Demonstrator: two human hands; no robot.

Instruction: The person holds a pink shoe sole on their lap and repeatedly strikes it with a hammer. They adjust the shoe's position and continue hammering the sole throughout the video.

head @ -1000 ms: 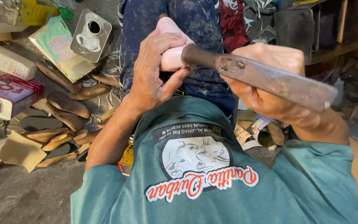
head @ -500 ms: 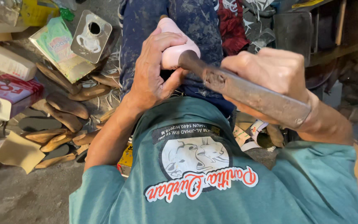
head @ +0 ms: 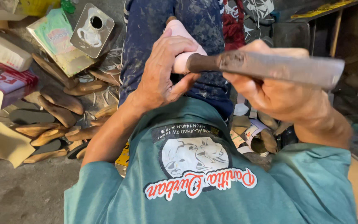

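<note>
We see our teal shirt [head: 212, 195] w/ a printed round emblem filling the lower frame, and above it our lap in dark blue speckled trousers [head: 175, 25]. Floor on the left: a scatter of brown shoe soles [head: 61, 112], a few flat cardboard boxes [head: 5, 79] and a square metal tin [head: 92, 29] w/ a round hole in its top.

The long dark rusty tool [head: 266, 66], prob. a rasp or file though the surface is too blurred to be sure, lies roughly level across the upper right, its left end touching the pink piece. Our right hand [head: 278, 93] is closed round the tool's middle, fingers wrapped under it, thumb side toward us.

Our left hand [head: 164, 72] is clamped on the pink shoe form [head: 183, 41], fingers curled over its top and thumb pressing from below, approx. over the lap, centre-top of frame. Only the form's pale pink rounded end and a bit of its side show; the rest is hidden by the fingers.
</note>
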